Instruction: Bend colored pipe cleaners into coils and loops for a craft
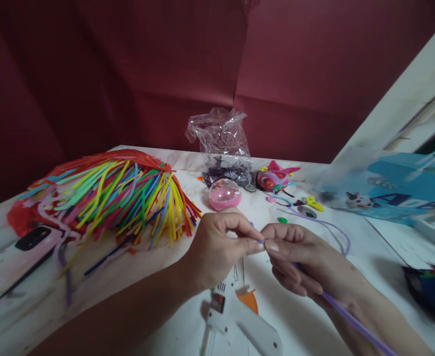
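Observation:
My left hand pinches the tip of a purple pipe cleaner between thumb and index finger. Against it, my right hand grips the same pipe cleaner, and the two sets of fingertips meet. The long end passes under the right palm and runs to the lower right edge of the view. What is between the fingertips is mostly hidden. Below both hands lies a white glue gun with an orange part. Just beyond them sits a clear-topped ball with a pink base.
On the left, a red bag spills many-coloured pipe cleaners beside a phone. Behind are a clear plastic bag and a pink fuzzy figure. Small yellow pieces and a blue printed bag lie right.

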Demonstrator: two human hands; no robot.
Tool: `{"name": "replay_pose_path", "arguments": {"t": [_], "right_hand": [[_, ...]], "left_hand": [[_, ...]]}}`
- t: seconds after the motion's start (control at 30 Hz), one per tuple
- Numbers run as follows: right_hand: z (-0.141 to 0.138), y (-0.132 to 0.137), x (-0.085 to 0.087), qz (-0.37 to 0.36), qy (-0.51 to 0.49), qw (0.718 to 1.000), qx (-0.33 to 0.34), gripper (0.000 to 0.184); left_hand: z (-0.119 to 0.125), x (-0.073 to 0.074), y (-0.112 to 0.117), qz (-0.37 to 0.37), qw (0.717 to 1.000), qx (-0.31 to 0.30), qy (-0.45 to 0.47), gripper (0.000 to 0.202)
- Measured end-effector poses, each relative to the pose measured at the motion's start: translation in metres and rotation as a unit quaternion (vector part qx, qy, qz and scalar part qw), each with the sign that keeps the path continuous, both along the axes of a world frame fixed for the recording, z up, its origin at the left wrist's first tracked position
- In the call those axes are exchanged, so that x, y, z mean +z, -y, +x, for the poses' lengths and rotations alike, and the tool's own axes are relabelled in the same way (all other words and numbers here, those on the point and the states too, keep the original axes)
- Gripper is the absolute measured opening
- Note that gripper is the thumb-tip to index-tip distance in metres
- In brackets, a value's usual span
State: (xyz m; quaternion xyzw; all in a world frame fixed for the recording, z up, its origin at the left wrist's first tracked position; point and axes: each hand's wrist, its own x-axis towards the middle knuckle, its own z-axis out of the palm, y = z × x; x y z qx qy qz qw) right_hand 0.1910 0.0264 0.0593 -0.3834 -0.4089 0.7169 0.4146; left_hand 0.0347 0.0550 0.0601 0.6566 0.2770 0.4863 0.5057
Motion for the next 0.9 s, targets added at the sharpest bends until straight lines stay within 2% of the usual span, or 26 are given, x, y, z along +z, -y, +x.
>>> {"name": "replay_pose_path", "arguments": {"t": [0.2, 0.27, 0.33, 0.4, 0.47, 0.5, 0.6, 0.63, 0.67, 0.7, 0.73, 0.83, 0.9], "right_hand": [[-0.004, 0.000, -0.001, -0.015, -0.055, 0.998, 0.014, 0.016], [-0.004, -0.002, -0.002, -0.014, -0.042, 0.999, 0.006, 0.016], [-0.003, -0.003, -0.002, -0.009, -0.027, 1.000, -0.004, 0.016], [-0.002, -0.005, -0.002, -0.001, -0.009, 1.000, -0.012, 0.017], [-0.001, -0.006, -0.002, 0.007, 0.029, 0.999, -0.022, 0.019], [-0.001, -0.007, -0.001, 0.013, 0.056, 0.998, -0.030, 0.020], [-0.002, -0.008, -0.002, 0.029, 0.130, 0.990, -0.052, 0.023], [-0.002, -0.008, -0.002, 0.030, 0.142, 0.988, -0.053, 0.025], [-0.002, -0.008, -0.002, 0.030, 0.145, 0.988, -0.051, 0.025], [-0.002, -0.008, -0.003, 0.028, 0.140, 0.989, -0.045, 0.025], [-0.002, -0.008, -0.004, 0.028, 0.128, 0.991, -0.037, 0.025], [0.000, -0.006, -0.004, 0.026, 0.065, 0.997, -0.013, 0.020], [0.001, -0.005, -0.003, 0.018, 0.022, 1.000, -0.003, 0.017]], "left_hand": [[0.008, -0.008, 0.002, -0.141, 0.981, -0.033, 0.131, 0.011], [0.009, -0.011, 0.000, -0.153, 0.978, -0.032, 0.136, 0.011], [0.009, -0.012, -0.003, -0.134, 0.984, -0.032, 0.114, 0.008], [0.006, -0.011, -0.007, -0.074, 0.995, -0.032, 0.052, 0.004], [0.001, -0.010, -0.011, 0.033, 0.998, -0.012, -0.047, 0.005], [-0.001, -0.009, -0.012, 0.101, 0.990, 0.004, -0.103, 0.008], [-0.006, -0.009, -0.013, 0.303, 0.922, 0.052, -0.237, 0.016], [-0.007, -0.009, -0.013, 0.344, 0.900, 0.060, -0.260, 0.017], [-0.007, -0.009, -0.012, 0.362, 0.891, 0.063, -0.267, 0.017], [-0.006, -0.009, -0.011, 0.356, 0.896, 0.062, -0.260, 0.016], [-0.006, -0.008, -0.010, 0.329, 0.912, 0.057, -0.239, 0.015], [-0.003, -0.005, -0.006, 0.197, 0.969, 0.034, -0.144, 0.009], [-0.001, -0.003, -0.003, 0.120, 0.989, 0.022, -0.083, 0.007]]}}
